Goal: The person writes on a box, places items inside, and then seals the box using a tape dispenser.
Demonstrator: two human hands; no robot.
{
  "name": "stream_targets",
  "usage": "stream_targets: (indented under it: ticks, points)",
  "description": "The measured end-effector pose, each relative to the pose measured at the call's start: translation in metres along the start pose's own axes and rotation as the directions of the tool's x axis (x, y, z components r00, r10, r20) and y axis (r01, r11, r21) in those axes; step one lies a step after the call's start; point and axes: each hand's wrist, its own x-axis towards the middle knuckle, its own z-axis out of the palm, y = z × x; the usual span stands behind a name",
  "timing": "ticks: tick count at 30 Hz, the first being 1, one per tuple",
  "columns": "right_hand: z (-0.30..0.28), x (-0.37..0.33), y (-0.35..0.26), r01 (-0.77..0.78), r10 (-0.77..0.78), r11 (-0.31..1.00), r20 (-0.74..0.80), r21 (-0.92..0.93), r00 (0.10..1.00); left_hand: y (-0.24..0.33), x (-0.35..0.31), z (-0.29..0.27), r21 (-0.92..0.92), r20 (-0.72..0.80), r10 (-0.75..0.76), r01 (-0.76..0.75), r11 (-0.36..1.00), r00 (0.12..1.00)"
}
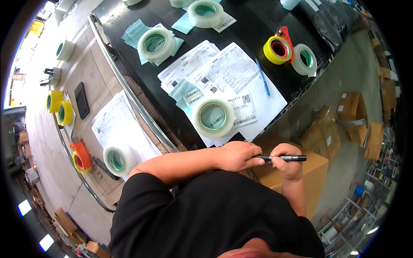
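A black marker pen [297,158] lies level between my two hands, in front of my chest. My left hand [238,156] is closed on its left end. The fingers of my right hand [287,162] pinch it around the middle, and its right end sticks out past them. Beneath both hands is a brown cardboard box [316,170]. Just beyond my left hand, a roll of clear tape [200,118] rests on printed sheets [234,69] at the black table's near corner. To the right on those sheets lies a blue pen [263,79].
The black table [129,86] also carries more clear tape rolls [155,44] and a red tape dispenser with yellow tape [279,48]. A metal rail [129,90] runs along its left side. Left of it are a dark phone [81,100] and an orange dispenser [81,157]. Cartons [322,135] stand at right.
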Motion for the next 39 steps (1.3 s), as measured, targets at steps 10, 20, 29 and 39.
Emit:
stream_targets:
  ticks: [10, 20, 29, 39]
  points:
    - [-0.139, -0.145, -0.009, 0.547, -0.334, 0.823, -0.646, 0.155, 0.686, -0.034, 0.0, 0.03, -0.433, 0.347, -0.264, 0.403, 0.806, 0.9]
    - [-0.133, -0.316, 0.128, 0.375, 0.199, 0.85, -0.885, 0.369, 0.42, -0.034, 0.016, 0.083, 0.148, 0.025, -0.146, 0.141, 0.979, 0.989]
    - [-0.083, -0.33, 0.162, 0.287, 0.33, 0.878, -0.918, 0.384, 0.22, -0.028, -0.011, 0.086, 0.261, -0.184, -0.141, 0.186, 0.947, 0.973]
    - [-0.08, -0.243, 0.137, 0.045, 0.061, 0.995, -0.913, 0.087, 0.404, -0.016, -0.049, 0.05, 0.6, -0.514, 0.314, 0.072, 0.797, 0.799]
